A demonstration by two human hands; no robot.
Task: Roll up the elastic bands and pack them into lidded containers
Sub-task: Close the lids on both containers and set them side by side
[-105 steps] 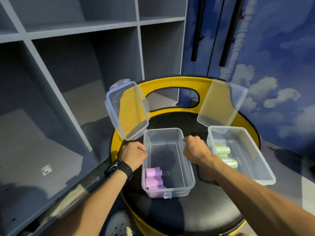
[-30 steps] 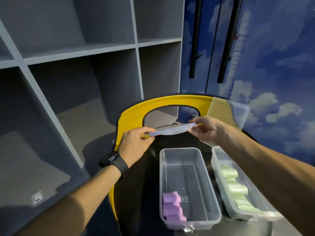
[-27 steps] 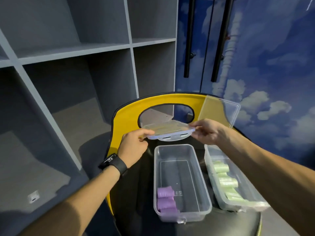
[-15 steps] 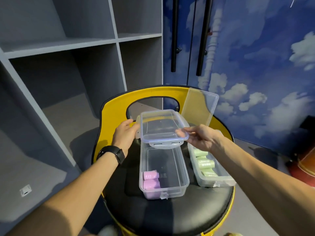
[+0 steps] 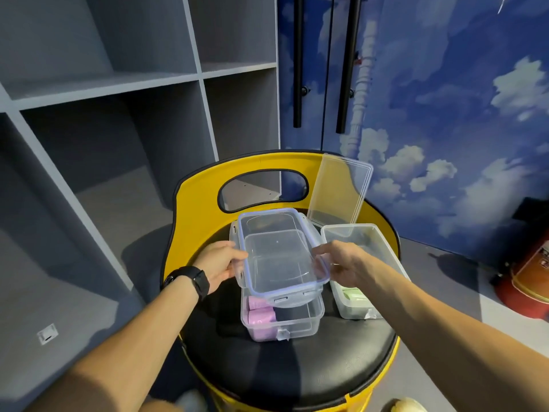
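A clear lid with a blue rim (image 5: 282, 257) hovers flat just above the left clear container (image 5: 309, 322), which stands on the stool. My left hand (image 5: 219, 263) grips the lid's left edge and my right hand (image 5: 341, 263) grips its right edge. Rolled purple bands (image 5: 260, 315) lie at the near end of that container. The right clear container (image 5: 353, 310) stands open beside it and holds rolled green bands (image 5: 353, 294), partly hidden by my right wrist. Its clear lid (image 5: 340, 194) leans upright against the stool's back.
The containers stand on a round black seat (image 5: 297, 370) with a yellow backrest (image 5: 202, 188). Grey shelving (image 5: 124, 93) fills the left. A blue cloud-painted wall (image 5: 445, 114) is behind, and a red object (image 5: 528, 286) stands on the floor at right.
Both hands have brought the blue-rimmed lid down and toward me, so it now covers most of the left container. The view has tilted down.
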